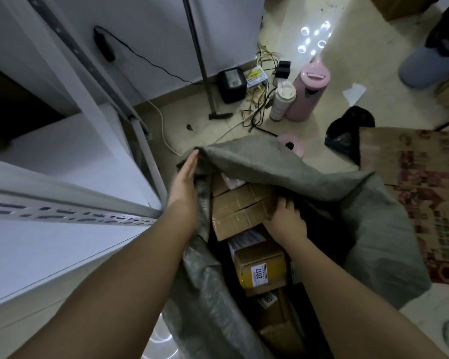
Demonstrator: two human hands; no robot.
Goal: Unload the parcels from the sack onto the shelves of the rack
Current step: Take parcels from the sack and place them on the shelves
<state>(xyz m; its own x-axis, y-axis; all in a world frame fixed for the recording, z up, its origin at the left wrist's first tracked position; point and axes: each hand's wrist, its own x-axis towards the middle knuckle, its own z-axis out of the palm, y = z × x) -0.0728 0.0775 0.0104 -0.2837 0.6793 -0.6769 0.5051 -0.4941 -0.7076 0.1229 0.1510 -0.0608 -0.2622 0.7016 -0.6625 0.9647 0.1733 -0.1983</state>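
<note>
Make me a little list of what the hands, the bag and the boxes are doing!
left hand: flat, fingers straight, pressing the sack's rim aside
right hand: inside the sack, fingers curled on the edge of a brown box
sack: grey, open, on the floor beside the rack
other parcels: a yellow-taped box labelled 2017 lies nearer the person
rack: white shelves on the left; no parcels visible on them

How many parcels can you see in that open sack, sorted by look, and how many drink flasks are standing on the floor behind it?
Plain brown taped boxes: 3
Box with yellow tape and a 2017 label: 1
Partly hidden boxes lower in the sack: 2, perhaps more out of sight
Pink flask: 1
White flask: 1
Total: 8
</note>
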